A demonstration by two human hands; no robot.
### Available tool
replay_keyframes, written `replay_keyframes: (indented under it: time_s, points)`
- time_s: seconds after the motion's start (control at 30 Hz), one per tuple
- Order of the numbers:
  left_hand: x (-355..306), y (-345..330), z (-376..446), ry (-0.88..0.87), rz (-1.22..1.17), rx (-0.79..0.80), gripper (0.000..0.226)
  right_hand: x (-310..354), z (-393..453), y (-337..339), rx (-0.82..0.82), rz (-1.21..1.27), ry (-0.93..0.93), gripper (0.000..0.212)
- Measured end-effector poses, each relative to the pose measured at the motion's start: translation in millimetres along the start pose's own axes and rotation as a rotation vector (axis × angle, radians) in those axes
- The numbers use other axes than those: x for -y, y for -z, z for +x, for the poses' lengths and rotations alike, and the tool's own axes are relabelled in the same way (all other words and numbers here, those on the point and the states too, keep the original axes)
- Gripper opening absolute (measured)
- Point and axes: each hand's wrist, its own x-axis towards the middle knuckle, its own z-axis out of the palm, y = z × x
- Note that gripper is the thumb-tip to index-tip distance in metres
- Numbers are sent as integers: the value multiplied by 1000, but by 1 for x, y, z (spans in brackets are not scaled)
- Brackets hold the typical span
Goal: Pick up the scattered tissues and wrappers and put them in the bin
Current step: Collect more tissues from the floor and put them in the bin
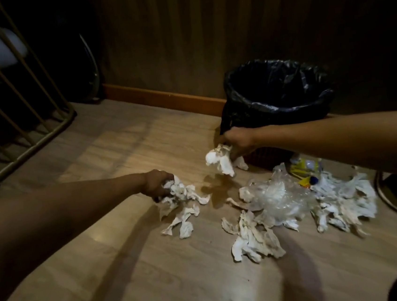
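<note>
I see a dim room with a pale wood-grain floor (136, 267), glossy where light pools, and a ribbed dark wall behind an orange skirting board (162, 100). My left hand (158, 182) is curled tight around a wad of crumpled white tissue (181, 192), its ragged tails trailing onto the floor. My right hand (237, 141) is closed on a second crumpled tissue clump (219, 159), lifted just in front of the bin (277, 98), a round tub lined with a shiny, wrinkled black bag. More limp, torn tissues (253, 240) lie on the floor to the right, beside a crinkled clear plastic wrapper (278, 196) and a yellow wrapper (304, 166) near the bin's base. A brass-coloured metal rail frame (32, 143) stands at left.
</note>
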Motion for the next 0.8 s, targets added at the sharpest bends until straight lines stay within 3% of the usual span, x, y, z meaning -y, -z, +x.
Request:
replay_keyframes:
  time_s: [0.1, 0.23, 0.33, 0.47, 0.57, 0.8]
  points:
    - [-20, 28, -4, -9, -113, -108, 43, 2, -10, 31, -105, 26, -15, 36]
    - [-60, 65, -15, -105, -286, -288, 20, -1, -23, 68, -252, 97, -37, 38]
    - [-92, 92, -21, -139, -353, -472, 25, -10, -40, 90, -387, 193, -92, 36]
    - [-125, 121, -22, -161, -236, -704, 30, -34, -62, 107, -622, 311, -189, 31]
    - [-147, 134, -15, -213, -217, -756, 27, -59, -76, 109, -740, 409, -313, 26]
    - [-215, 165, 18, -311, -172, -898, 35, -118, -112, 96, -826, 524, -574, 29]
